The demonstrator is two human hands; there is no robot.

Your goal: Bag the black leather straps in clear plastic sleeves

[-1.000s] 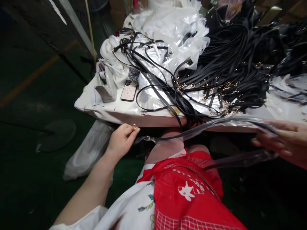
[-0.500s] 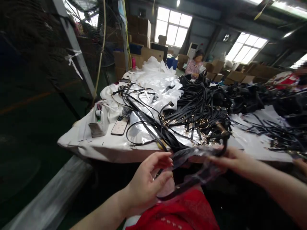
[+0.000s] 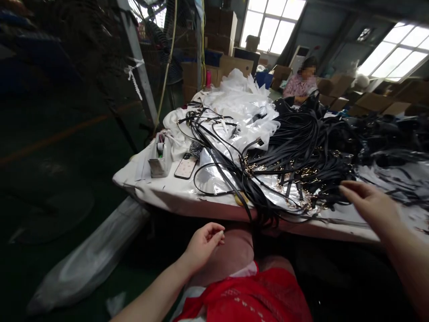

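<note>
My left hand (image 3: 203,244) hangs below the table's front edge, above my knee, with its fingers loosely curled and nothing in them. My right hand (image 3: 368,203) reaches over the white table (image 3: 174,197) with the fingers stretched out, just right of a big heap of black straps (image 3: 301,147) with gold clasps. It holds nothing. Loose black straps (image 3: 214,147) trail over clear plastic bags (image 3: 241,103) to the left of the heap, and some hang off the front edge.
A phone (image 3: 186,167) and a small white box (image 3: 160,160) lie near the table's left corner. A long plastic-wrapped bundle (image 3: 90,264) lies on the dark floor at left. A person (image 3: 301,82) sits at the far end among cardboard boxes.
Both hands held a plastic-sleeved strap before; now it is out of my hands. The right hand moved up over the table, the left dropped toward my knee. The view tilted upward.
</note>
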